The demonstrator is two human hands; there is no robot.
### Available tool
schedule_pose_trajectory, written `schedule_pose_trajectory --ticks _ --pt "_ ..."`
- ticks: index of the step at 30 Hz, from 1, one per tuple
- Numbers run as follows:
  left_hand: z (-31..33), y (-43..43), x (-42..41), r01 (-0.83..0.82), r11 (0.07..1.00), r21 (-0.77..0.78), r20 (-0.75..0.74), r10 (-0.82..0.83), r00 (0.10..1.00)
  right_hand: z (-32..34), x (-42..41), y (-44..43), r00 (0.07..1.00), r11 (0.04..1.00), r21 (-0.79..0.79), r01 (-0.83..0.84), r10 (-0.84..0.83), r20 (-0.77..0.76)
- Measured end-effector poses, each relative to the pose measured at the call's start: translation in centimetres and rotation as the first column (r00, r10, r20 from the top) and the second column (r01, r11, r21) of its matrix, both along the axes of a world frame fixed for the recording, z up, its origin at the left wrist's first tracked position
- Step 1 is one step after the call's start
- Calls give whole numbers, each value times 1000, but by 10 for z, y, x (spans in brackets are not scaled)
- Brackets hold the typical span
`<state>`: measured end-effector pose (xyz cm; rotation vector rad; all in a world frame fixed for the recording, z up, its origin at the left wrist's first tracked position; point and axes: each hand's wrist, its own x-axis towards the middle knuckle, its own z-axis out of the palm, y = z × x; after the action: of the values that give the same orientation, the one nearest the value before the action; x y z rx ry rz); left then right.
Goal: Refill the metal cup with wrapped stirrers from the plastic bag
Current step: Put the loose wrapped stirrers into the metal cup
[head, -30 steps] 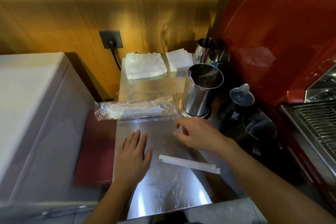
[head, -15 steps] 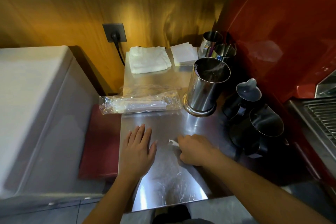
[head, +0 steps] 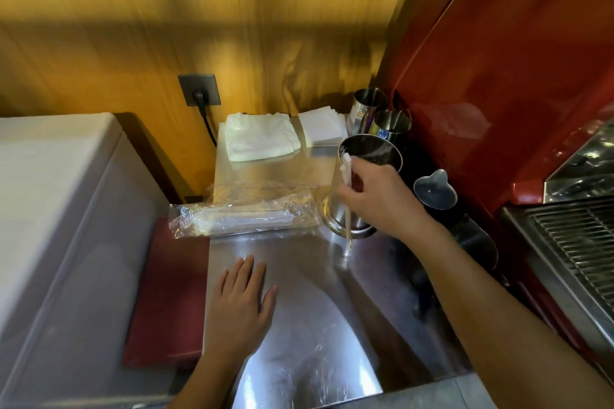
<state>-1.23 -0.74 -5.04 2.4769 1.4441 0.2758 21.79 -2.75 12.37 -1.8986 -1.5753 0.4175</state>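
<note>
A tall metal cup (head: 372, 149) stands on the steel counter (head: 299, 292). My right hand (head: 382, 199) is raised in front of the cup and grips one white wrapped stirrer (head: 348, 206) nearly upright, its top end at the cup's rim, its lower end hanging just above the counter. A clear plastic bag (head: 242, 217) with several wrapped stirrers lies on its side left of the cup. My left hand (head: 242, 305) rests flat on the counter with fingers spread, holding nothing.
A folded white cloth (head: 259, 136) and a napkin stack (head: 322, 126) lie at the back. Two smaller metal cups (head: 382, 113) and dark pitchers (head: 435, 189) stand right of the cup. A red coffee machine (head: 498, 76) fills the right; a white appliance (head: 59, 209) the left.
My right hand picked the loose stirrer off the counter and lifted it up to the metal cup's rim. My left hand stayed flat on the counter.
</note>
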Motion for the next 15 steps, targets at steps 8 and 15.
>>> schedule_pose_trajectory --ticks 8,15 --pt "-2 0 -2 -8 1000 -30 -18 8 1000 48 25 11 977 823 530 205 -143 -156" --pt "-3 0 -3 5 1000 -6 6 -5 1000 6 54 33 938 953 1 303 -299 175"
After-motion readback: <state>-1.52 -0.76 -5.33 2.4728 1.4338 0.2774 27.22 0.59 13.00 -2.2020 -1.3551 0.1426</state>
